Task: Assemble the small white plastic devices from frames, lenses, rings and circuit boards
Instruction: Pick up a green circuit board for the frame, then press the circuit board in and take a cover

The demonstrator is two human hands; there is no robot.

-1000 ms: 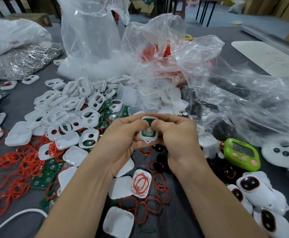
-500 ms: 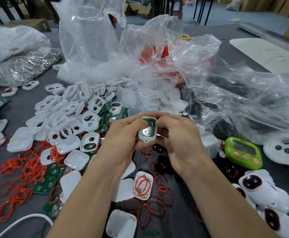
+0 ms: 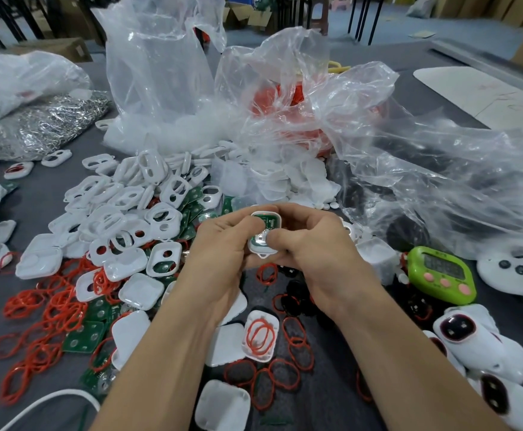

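Observation:
Both hands hold one small white device frame (image 3: 263, 248) with a green circuit board (image 3: 266, 221) seated in it, above the table's middle. My left hand (image 3: 220, 253) grips its left side, thumb on the board's top. My right hand (image 3: 313, 247) grips the right side, thumb pressed on the board near a round silver contact. A pile of white frames (image 3: 123, 209) lies to the left. Orange rings (image 3: 45, 309) and loose green boards (image 3: 83, 334) are scattered at the lower left. White back covers (image 3: 223, 405) lie below my wrists.
Clear plastic bags (image 3: 285, 98) of parts stand behind my hands. A green timer (image 3: 440, 275) sits to the right, with finished white devices with dark lenses (image 3: 465, 334) in front of it. A bag of silver metal parts (image 3: 42, 126) lies far left. A white cable (image 3: 52, 402) curves along the bottom left.
My right thumb has slid onto the board and now covers part of it. Both hands and the device stay almost in the same place.

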